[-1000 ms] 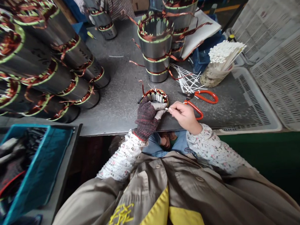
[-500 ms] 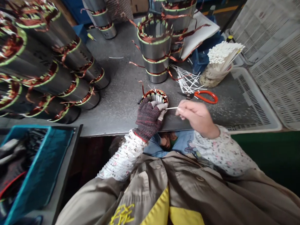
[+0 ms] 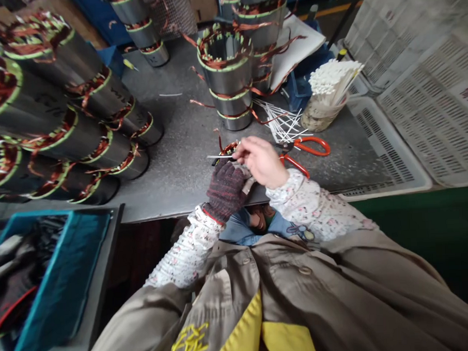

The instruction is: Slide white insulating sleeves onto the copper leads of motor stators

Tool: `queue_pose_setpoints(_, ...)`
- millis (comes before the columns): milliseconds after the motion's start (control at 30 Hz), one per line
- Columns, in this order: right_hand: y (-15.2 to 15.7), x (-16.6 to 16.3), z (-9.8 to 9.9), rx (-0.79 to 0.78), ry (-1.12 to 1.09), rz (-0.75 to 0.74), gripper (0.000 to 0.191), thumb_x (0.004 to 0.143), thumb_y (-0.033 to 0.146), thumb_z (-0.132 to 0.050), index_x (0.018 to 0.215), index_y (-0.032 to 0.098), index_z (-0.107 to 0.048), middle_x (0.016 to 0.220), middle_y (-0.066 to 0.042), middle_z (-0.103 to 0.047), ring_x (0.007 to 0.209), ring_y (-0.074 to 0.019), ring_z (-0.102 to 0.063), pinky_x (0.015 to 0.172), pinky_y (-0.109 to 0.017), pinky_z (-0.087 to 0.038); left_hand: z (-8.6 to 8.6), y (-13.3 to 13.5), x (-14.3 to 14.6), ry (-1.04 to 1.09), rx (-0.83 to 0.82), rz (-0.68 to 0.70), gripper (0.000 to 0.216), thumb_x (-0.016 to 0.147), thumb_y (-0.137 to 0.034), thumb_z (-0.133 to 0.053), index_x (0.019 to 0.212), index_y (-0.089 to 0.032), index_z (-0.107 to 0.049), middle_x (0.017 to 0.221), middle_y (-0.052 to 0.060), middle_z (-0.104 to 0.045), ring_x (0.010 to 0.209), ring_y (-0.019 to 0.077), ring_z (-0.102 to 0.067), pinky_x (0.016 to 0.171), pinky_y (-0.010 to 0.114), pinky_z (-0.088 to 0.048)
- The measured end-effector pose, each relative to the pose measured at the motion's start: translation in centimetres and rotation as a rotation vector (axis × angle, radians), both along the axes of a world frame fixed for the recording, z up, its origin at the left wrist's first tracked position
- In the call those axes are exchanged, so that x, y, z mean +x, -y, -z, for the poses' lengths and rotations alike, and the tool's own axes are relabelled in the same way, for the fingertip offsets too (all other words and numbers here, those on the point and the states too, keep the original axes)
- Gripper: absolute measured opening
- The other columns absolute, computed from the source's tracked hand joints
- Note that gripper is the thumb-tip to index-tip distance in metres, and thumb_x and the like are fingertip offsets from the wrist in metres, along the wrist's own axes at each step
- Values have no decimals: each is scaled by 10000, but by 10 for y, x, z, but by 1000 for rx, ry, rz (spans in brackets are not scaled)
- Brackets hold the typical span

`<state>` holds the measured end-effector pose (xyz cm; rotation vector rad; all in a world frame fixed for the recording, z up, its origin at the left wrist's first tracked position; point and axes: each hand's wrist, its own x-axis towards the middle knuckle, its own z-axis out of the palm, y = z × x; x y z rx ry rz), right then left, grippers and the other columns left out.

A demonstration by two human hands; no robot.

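A thin white stick (image 3: 218, 157) is pinched between thumb and fingers of the bare right hand (image 3: 259, 163), its free end pointed leftward. The copper-wound ring (image 3: 229, 146) is set low on the surface (image 3: 178, 147), just beyond the gloved left hand (image 3: 225, 185) and partly covered by both hands. Whether the gloved fingers are closed on the ring cannot be told — they are largely hidden by the right hand. The step in hand is judged to be the working of the stick at the ring's winding. For the next move, a firm pinch, a steady ring and careful aim at the winding seem to be called for. Red-handled scissors (image 3: 314, 145) are left beside the right wrist — near loose white sticks (image 3: 281, 120).
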<state>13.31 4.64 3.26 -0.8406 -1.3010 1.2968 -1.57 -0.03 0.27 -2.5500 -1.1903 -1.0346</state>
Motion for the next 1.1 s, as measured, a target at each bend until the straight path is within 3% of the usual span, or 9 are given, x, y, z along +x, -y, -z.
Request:
queue_pose_setpoints(67, -1, 4, 4, 159, 170, 70, 435, 979, 618, -496, 761, 242, -501, 870, -64, -649, 784, -178, -670, 698, -350, -577, 0, -1, -4, 39, 26, -2, 163, 1001, -388, -600, 995, -225, -614, 971, 64, -716, 999, 249, -695, 1064, 521, -555)
queue_pose_setpoints(167, 4, 59, 13, 423, 602, 198, 280, 870, 486, -704, 836, 229, -599, 1222, -146, -669, 1033, -273, -680, 861, -440, -579, -3, -2, -10, 98, -9, 51, 172, 984, -374, -647, 1043, -217, -608, 1062, 73, -733, 1081, 244, -699, 1094, 503, -544)
queue_pose_setpoints(300, -3, 148, 26, 317, 1325, 137, 528, 688, 304, -801, 1182, 159, -680, 1158, -180, -711, 1055, -359, -672, 919, -498, -549, -15, -1, -8, -85, -144, -48, 467, 918, -532, -713, 1180, -151, -650, 1308, 178, -687, 1222, 331, -650, 1086, 555, -515)
queue_pose_setpoints(467, -14, 167, 21, 251, 1814, -16, 681, 795, 189, -594, 1471, 126, -540, 1158, -191, -734, 980, -299, -694, 798, -354, -498, -32, -3, -4, -464, -247, -138, 517, 931, -627, -641, 948, -121, -750, 883, 146, -743, 1016, 337, -690, 1104, 548, -475)
queue_pose_setpoints(567, -10, 150, 7, 247, 1871, -73, 613, 845, 218, -547, 1455, 161, -564, 1107, -159, -760, 920, -286, -696, 738, -341, -476, -36, -4, -14, -519, -243, -101, 538, 937, -644, -613, 944, -125, -752, 896, 147, -740, 1017, 326, -686, 1115, 529, -472)
queue_pose_setpoints(733, -7, 107, -14, 560, 1608, -28, 559, 908, 343, -543, 1416, 116, -587, 1205, -190, -723, 1091, -335, -639, 912, -417, -475, -35, -8, -33, -502, -212, 16, 536, 947, -658, -578, 906, -148, -736, 916, 132, -733, 999, 295, -677, 1190, 520, -426)
queue_pose_setpoints(867, -16, 74, -29, 620, 1739, -102, 583, 928, 385, -531, 1428, 88, -581, 1189, -235, -721, 1062, -367, -646, 829, -410, -432, -33, -8, -35, -503, -189, 11, 535, 955, -647, -571, 904, -144, -745, 908, 132, -727, 1004, 298, -677, 1181, 534, -439)
queue_pose_setpoints(1000, -19, 78, -37, 497, 1790, -207, 538, 971, 393, -433, 1402, 125, -611, 1038, -174, -768, 899, -301, -683, 699, -359, -376, -31, -6, -33, -491, -184, -9, 536, 947, -646, -588, 938, -137, -755, 939, 140, -732, 1036, 309, -674, 1177, 537, -440)
queue_pose_setpoints(1100, -13, 94, -38, 567, 1733, -232, 530, 945, 403, -466, 1386, 156, -622, 1040, -150, -769, 901, -287, -671, 716, -361, -399, -30, -5, -32, -485, -210, -15, 520, 952, -638, -588, 935, -143, -746, 925, 132, -726, 1018, 297, -667, 1176, 534, -436)
